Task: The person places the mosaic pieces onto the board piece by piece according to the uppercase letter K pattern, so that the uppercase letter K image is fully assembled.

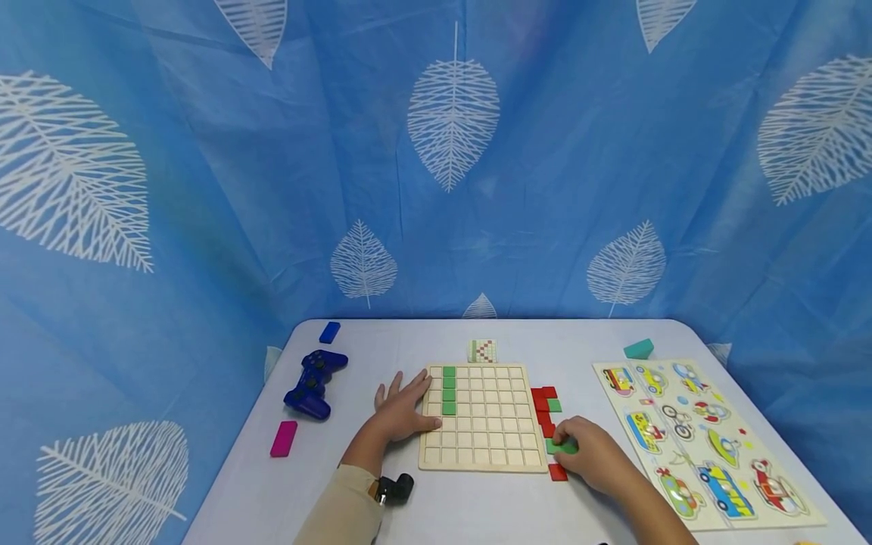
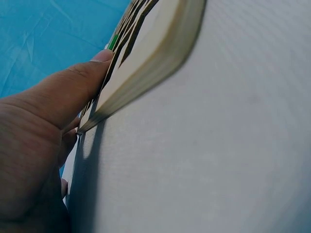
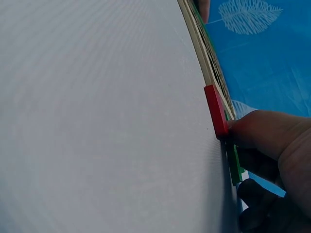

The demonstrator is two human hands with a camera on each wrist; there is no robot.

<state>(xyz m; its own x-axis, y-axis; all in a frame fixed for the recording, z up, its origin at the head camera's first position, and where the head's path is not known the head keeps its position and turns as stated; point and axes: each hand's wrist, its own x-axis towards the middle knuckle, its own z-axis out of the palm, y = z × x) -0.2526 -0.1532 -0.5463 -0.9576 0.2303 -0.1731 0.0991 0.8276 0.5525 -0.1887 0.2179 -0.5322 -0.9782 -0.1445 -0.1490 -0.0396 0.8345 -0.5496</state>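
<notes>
While your spread left hand touches the gridded wooden board, your right hand pinches a tile. It's green, right of the board.

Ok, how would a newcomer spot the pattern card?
Find the wooden grid board on the white table. Just past its far edge is the small pattern card. Unlike the plain red tiles and green tiles, it bears a printed grid.

Creased blue fabric backdrop with white leaf prints beyond left hand and right hand, white round-cornered table beneath both.
</notes>
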